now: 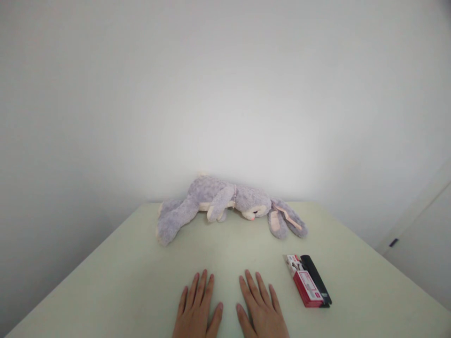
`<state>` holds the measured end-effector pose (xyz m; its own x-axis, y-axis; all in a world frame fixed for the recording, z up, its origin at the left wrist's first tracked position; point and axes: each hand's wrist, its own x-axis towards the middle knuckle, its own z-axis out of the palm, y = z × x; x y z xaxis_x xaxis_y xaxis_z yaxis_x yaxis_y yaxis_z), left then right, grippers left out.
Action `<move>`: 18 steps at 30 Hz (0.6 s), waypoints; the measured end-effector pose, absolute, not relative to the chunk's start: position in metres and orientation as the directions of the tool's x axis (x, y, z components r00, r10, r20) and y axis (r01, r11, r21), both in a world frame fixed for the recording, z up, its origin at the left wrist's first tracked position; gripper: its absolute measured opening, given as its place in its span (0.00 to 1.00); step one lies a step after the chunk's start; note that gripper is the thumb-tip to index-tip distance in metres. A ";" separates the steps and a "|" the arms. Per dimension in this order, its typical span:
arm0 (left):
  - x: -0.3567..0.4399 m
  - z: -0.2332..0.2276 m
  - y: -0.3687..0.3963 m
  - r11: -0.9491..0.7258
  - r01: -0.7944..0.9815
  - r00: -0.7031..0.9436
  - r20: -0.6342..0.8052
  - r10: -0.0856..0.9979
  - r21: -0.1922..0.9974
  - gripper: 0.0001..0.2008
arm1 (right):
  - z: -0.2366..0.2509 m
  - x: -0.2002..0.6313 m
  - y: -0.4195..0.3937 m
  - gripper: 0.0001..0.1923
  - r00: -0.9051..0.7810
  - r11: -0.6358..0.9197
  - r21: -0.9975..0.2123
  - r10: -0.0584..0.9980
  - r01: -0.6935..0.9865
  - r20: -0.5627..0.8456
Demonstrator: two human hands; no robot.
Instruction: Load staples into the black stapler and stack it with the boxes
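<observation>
My left hand (197,307) lies flat on the pale table (105,281) near its front edge, fingers spread and nothing in them. Beside it, a small gap apart, my right hand (261,307) rests palm down in the same way, also holding nothing. To the right of my right hand is a red and white box (307,287), and a black stapler-like object (316,277) lies against its right side. Beyond both hands, a grey-purple plush rabbit (211,192) is stretched out on its side, head and long ears to the right, legs to the left.
A plain white wall (225,94) rises directly behind the rabbit at the table's far edge. Off the table's right side stands a white panel with a small dark handle (393,242).
</observation>
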<state>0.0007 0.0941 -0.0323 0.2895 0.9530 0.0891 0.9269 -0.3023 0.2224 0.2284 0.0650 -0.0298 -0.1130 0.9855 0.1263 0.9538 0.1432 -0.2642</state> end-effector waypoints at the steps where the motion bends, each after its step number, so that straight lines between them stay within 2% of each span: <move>1: 0.001 -0.032 0.094 -0.302 0.927 0.289 0.087 0.953 0.222 0.32 | -0.030 0.228 0.065 0.31 -0.115 0.147 -0.264 0.985 0.953 0.132; 18: 0.001 -0.034 0.093 -0.302 0.916 0.276 0.131 0.952 0.265 0.31 | -0.033 0.229 0.064 0.31 -0.110 0.164 -0.310 0.977 0.936 0.183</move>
